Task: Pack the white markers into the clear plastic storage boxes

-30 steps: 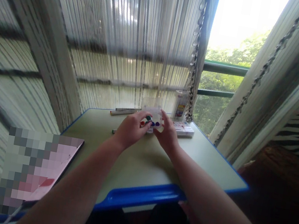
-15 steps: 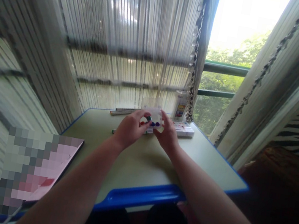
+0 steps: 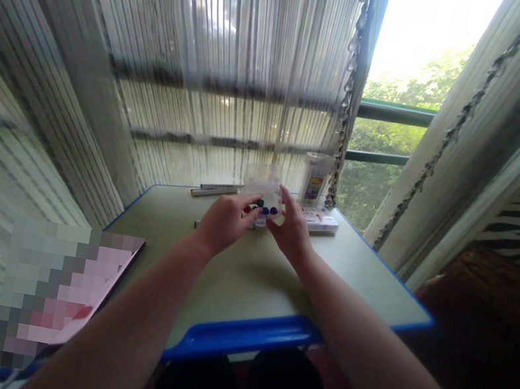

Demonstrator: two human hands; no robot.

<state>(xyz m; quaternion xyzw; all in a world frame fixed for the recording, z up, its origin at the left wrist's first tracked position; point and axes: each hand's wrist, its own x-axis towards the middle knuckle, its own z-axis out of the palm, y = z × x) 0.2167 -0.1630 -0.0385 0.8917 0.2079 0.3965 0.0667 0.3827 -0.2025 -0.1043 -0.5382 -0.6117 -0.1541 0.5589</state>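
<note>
Over the far part of the desk, my right hand (image 3: 292, 227) is closed on the right side of a clear plastic box (image 3: 269, 199) with a see-through lid standing up at the back. Small round coloured pieces show along the box's front, among them a blue piece (image 3: 265, 211), a purple piece (image 3: 274, 211) and a red piece partly behind fingers. My left hand (image 3: 228, 216) is at the box's left side, thumb and forefinger closed around a small dark green round piece (image 3: 260, 202), which sits higher than the others. Fingers cover part of the box.
Two slim pens (image 3: 215, 190) lie at the desk's back left. A flat white case (image 3: 323, 221) and an upright clear container (image 3: 314, 177) stand back right. At the left is a pink-screened device (image 3: 69, 308), partly pixelated. The pale desk (image 3: 244, 285) has a blue rim; curtains hang behind.
The view has shifted slightly. Both hands keep nearly the same hold on the box and the green piece, with only a small movement of the left fingers.
</note>
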